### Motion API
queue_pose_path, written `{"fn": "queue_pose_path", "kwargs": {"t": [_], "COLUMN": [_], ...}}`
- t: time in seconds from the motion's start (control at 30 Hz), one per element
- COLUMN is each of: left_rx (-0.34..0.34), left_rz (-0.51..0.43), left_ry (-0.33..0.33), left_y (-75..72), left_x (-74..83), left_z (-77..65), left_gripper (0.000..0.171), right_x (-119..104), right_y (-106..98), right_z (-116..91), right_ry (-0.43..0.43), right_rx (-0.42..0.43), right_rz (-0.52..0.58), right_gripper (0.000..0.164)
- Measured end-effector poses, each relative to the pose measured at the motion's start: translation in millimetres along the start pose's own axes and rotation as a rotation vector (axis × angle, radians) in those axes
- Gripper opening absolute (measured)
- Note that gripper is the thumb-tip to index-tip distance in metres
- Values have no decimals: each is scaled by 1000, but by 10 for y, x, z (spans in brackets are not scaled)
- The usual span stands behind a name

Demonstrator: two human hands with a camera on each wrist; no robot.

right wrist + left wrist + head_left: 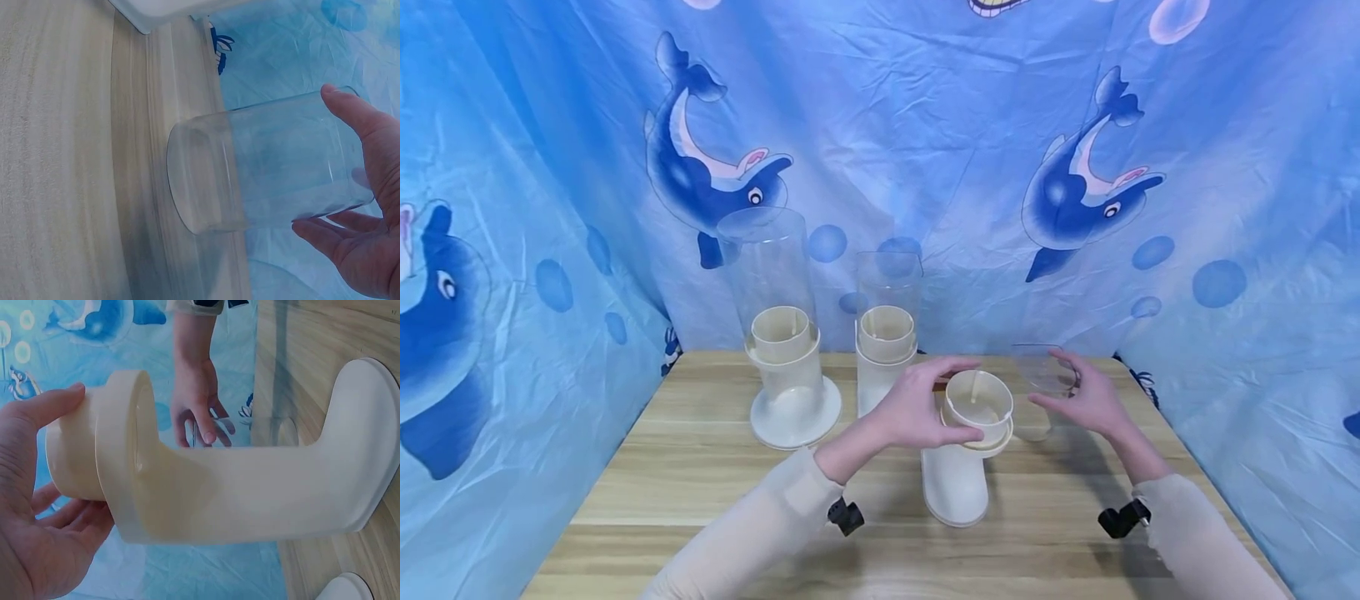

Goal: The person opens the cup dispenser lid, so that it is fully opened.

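Observation:
My left hand [916,408] holds a cream round cup [979,398] between thumb and fingers, its mouth facing up. The cup sits in the ring at the top of a white stand [237,494], whose rounded base [957,492] is on the table. To the right, my right hand [1092,396] grips a clear cylinder [275,162] near its upper end, thumb on one side and fingers on the other. The cylinder is upright over the table's back right; whether its lower rim touches the wood I cannot tell.
Two similar white stands, a left one [795,417] and a middle one [875,387], stand toward the back. Each bears a cream cup and a tall clear tube. A blue dolphin-print curtain [880,125] hangs behind and beside the wooden table [685,483].

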State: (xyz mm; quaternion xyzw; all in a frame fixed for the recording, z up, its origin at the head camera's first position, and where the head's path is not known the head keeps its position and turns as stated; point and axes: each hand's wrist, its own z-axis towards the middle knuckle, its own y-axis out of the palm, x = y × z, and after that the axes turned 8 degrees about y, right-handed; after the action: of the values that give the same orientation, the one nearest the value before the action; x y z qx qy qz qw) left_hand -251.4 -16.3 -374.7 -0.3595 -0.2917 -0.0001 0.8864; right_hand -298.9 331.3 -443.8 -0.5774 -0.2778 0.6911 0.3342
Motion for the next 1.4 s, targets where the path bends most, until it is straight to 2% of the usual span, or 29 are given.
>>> {"fn": "queue_pose_path", "kwargs": {"t": [0.1, 0.33, 0.57, 0.73, 0.87, 1.1, 1.2, 1.4], "left_rx": [8, 81, 173, 219, 220, 213, 232, 266], "left_rz": [5, 104, 127, 147, 158, 190, 169, 106], "left_ry": [-16, -141, -156, -135, -136, -216, -240, -245], "left_y": [7, 93, 162, 166, 141, 174, 205, 240], "left_x": [13, 129, 83, -5, -70, -191, -231, -311], "left_z": [-5, -9, 47, 176, 310, 533, 616, 726], "left_gripper": [88, 91, 84, 85, 87, 88, 89, 85], "right_x": [3, -7, -18, -8, -6, 17, 20, 35], "right_y": [17, 35, 28, -3, 6, 40, 35, 40], "right_z": [1, -2, 10, 7, 4, 7, -7, -20], "right_ry": [-8, -5, 11, 18, 29, 30, 29, 24], "right_rx": [8, 4, -11, -12, -20, -16, -18, -2], "right_rz": [9, 23, 25, 27, 32, 35, 54, 61], "right_gripper": [100, 100, 101, 99, 100, 100, 101, 100]}}
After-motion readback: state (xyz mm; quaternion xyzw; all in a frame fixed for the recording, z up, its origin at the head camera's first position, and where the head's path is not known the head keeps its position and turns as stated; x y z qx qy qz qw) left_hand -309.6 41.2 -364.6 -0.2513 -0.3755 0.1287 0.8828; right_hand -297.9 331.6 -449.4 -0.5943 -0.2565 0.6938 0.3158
